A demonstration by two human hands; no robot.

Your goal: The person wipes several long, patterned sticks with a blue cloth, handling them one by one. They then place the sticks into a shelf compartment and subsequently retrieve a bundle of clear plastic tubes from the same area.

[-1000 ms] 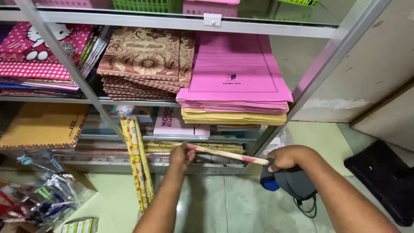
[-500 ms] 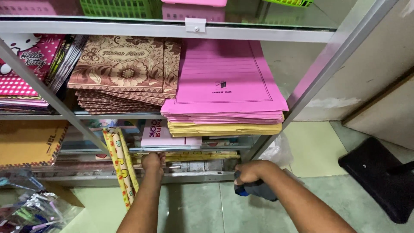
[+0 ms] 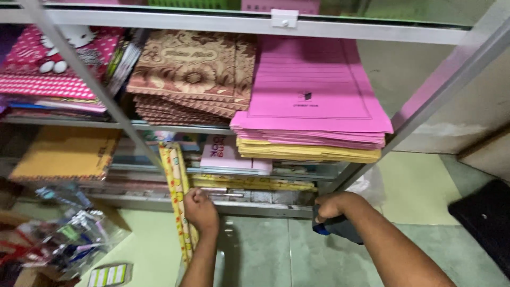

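Note:
My left hand (image 3: 201, 210) is curled at the front of the lowest shelf, closed against the right edge of a tall yellow patterned paper roll (image 3: 173, 175) that leans on the rack. Just behind its knuckles, more yellow rolls (image 3: 255, 183) lie flat in the bottom shelf. My right hand (image 3: 330, 206) is low at the rack's right corner post and grips a grey object with a blue end (image 3: 340, 229).
Above are stacks of pink folders (image 3: 313, 90) on yellow ones, brown floral covers (image 3: 194, 69) and pink patterned books (image 3: 53, 64). A diagonal metal brace (image 3: 90, 85) crosses the rack. Clear packets of pens (image 3: 69, 239) lie at the lower left, and a black mat (image 3: 486, 218) at the right.
The thin pink-and-cream roll that both hands held has gone into the bottom shelf. My left hand has shifted left to the leaning yellow roll. My right hand keeps the grey object.

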